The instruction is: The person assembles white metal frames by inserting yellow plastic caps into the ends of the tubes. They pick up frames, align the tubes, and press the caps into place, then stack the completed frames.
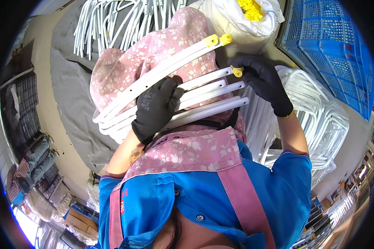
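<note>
Several bent white metal tubes [197, 107] lie across my lap on a pink floral apron [178, 151]. My left hand [157, 107], in a black glove, is closed round some of these tubes near their middle. Yellow plastic end caps [212, 40] sit on the two uppermost tube ends. At the end of a lower tube, my right hand [262, 81], also gloved in black, pinches another yellow cap [237, 72] between thumb and fingers. The tube ends below it are bare, with small holes near their tips.
A white sack [220, 29] holding yellow caps [251, 9] stands ahead on the right, beside blue plastic crates [324, 37]. Plastic-wrapped white tubes [316, 120] are stacked at my right. More loose tubes [124, 25] lie on a grey cloth [77, 103] ahead on the left.
</note>
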A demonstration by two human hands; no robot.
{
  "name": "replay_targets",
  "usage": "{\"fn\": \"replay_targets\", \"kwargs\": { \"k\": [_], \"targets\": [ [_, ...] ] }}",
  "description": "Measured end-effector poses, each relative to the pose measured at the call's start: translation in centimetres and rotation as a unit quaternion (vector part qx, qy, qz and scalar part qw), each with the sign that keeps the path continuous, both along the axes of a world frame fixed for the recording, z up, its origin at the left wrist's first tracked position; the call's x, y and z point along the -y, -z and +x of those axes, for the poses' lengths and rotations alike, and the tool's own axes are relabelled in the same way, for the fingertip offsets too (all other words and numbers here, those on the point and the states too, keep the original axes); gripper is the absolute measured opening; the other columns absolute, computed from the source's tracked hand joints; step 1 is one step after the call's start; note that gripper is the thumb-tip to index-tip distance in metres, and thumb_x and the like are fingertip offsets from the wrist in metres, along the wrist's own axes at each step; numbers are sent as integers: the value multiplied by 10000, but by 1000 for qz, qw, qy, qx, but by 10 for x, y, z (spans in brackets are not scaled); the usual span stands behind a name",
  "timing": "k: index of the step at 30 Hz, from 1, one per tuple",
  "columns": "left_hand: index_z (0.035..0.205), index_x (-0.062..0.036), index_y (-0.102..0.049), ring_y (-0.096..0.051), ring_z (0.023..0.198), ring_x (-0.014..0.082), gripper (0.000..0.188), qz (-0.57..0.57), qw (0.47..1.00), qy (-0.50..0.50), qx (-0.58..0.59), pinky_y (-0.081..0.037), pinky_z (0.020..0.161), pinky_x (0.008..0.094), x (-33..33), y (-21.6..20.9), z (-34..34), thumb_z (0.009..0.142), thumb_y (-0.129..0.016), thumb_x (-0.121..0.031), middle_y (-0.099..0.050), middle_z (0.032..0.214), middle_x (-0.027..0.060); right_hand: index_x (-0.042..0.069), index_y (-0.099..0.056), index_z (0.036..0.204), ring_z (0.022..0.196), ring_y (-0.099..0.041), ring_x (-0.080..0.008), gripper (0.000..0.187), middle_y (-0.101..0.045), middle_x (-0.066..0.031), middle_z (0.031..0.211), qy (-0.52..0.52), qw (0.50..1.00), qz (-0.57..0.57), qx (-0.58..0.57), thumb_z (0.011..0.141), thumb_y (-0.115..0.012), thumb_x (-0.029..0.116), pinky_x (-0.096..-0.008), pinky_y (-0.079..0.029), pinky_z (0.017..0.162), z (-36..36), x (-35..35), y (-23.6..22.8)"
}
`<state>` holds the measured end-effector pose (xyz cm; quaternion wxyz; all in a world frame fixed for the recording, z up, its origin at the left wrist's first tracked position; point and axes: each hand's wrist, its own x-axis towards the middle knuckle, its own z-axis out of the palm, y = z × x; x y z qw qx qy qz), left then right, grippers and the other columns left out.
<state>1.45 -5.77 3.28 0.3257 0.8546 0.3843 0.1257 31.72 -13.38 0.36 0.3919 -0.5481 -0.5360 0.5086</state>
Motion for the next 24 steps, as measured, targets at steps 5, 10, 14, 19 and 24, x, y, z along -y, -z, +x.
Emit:
{"fn": "replay_targets", "kwargs": {
  "k": [5, 10, 14, 19, 24],
  "targets": [
    [1123, -39, -666, -686, 857, 332, 209, -87, 996, -14, -8, -532, 748, 377, -4, -11, -5, 927, -601, -71, -696, 975, 170, 7, -625, 1190, 1020, -618, -127, 286, -673, -51, 1140, 46, 979, -91, -174, 915, -575, -53, -283, -506, 911, -9, 1, 10],
    [1138, -32, -667, -682, 838, 326, 213, -104, 994, -13, -3, -531, 745, 375, -5, -12, -4, 947, -598, -99, -694, 958, 171, 36, -637, 1199, 1037, -651, -163, 341, -679, -74, 1149, 14, 997, -22, -74, 908, -534, -110, -304, -519, 924, -10, 0, 7],
    [1115, -33, -682, -675, 805, 314, 207, -79, 997, -20, -16, -526, 734, 374, -5, -11, -4, 935, -599, -93, -687, 937, 161, 51, -625, 1229, 1055, -640, -166, 364, -677, -87, 1137, -79, 992, 77, 62, 899, -560, -89, -310, -501, 929, -8, -8, -4],
    [1061, -7, -690, -629, 699, 250, 236, -91, 996, -12, -10, -491, 641, 346, -2, -10, -8, 837, -713, -74, -637, 804, 135, 39, -667, 1154, 1018, -638, -217, 234, -680, -103, 1040, -195, 979, 7, -60, 924, -638, 72, -359, -491, 915, -14, -28, -13],
    [993, -25, -676, -592, 691, 335, 188, -49, 997, 38, -43, -465, 629, 414, -6, -7, -7, 847, -723, -134, -594, 769, 156, 12, -691, 1067, 872, -618, -137, 341, -689, -73, 972, -336, 921, -72, -183, 1020, -545, 316, -282, -484, 840, -31, -68, 7]
  ]
}}
